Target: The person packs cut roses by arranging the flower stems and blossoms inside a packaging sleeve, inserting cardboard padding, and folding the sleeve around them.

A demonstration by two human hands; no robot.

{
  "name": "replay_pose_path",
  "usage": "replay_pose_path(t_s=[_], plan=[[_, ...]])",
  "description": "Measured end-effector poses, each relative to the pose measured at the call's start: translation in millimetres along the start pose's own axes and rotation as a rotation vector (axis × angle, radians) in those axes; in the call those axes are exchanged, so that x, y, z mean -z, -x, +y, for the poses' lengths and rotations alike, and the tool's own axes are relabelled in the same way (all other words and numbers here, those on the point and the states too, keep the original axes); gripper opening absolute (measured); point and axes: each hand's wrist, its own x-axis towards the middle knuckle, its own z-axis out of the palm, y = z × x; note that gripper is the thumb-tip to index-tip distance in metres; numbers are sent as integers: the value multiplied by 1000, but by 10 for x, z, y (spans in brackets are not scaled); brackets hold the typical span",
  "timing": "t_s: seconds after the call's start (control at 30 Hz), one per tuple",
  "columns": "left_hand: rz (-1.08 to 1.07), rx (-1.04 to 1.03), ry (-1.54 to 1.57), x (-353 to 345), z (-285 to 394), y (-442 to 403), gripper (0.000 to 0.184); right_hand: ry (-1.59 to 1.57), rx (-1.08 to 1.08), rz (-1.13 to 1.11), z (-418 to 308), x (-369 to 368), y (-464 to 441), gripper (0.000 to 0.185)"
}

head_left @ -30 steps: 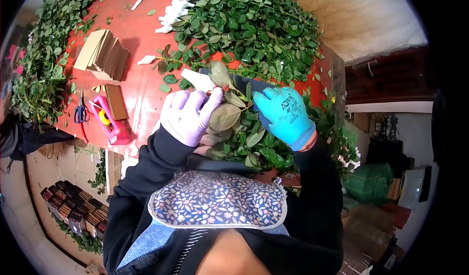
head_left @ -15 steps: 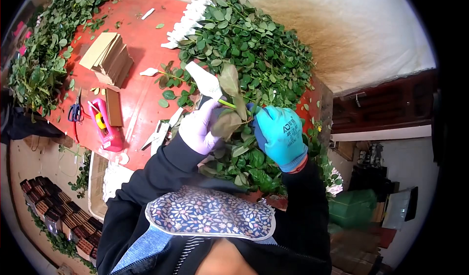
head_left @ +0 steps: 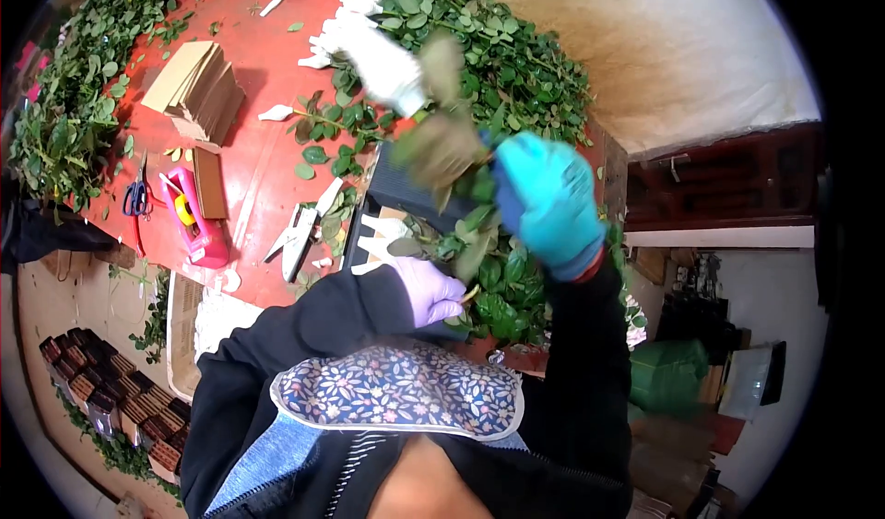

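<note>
My right hand (head_left: 553, 206), in a teal glove and blurred by motion, is closed around the stem of a leafy rose. The rose's head is hidden in a white sleeve (head_left: 385, 72) pointing up and left. Lower down, my left hand (head_left: 426, 290) in a lavender glove has its fingers pressed together at the end of a leafy stem (head_left: 472, 294). Beyond it, a dark ridged tray (head_left: 410, 182) carries several white-sleeved stems (head_left: 373, 242) and leaves. A single white-sleeved stem (head_left: 277, 113) lies on the red table (head_left: 263, 159).
A large pile of leafy stems (head_left: 498, 67) lies at the back right. On the table stand a cardboard stack (head_left: 198, 95) and a pink tape dispenser (head_left: 198, 229). Scissors (head_left: 138, 196) and white-handled pruners (head_left: 297, 242) lie nearby. More foliage (head_left: 69, 123) lines the left edge.
My right hand has moved right, taking the white-sleeved rose up and away from my left hand. My left hand has let go of that rose and dropped toward me, onto another stem.
</note>
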Motion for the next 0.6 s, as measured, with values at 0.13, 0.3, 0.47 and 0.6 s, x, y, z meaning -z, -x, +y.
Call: replay_pose_path(t_s=[0.13,0.3,0.47,0.6], plan=[[280,-61,-44,298,-166,450,18,-280,5,-30,367,-48,280,13],[147,552,-233,469,-517,1417,20,-426,-76,-480,605,-687,1097,29],[-46,1001,-245,-314,-1272,2541,29,-661,-291,-444,662,-1264,1656,25],[-554,1284,-4,-1203,-1695,3413,31,-730,-343,-434,483,-1104,1528,25]])
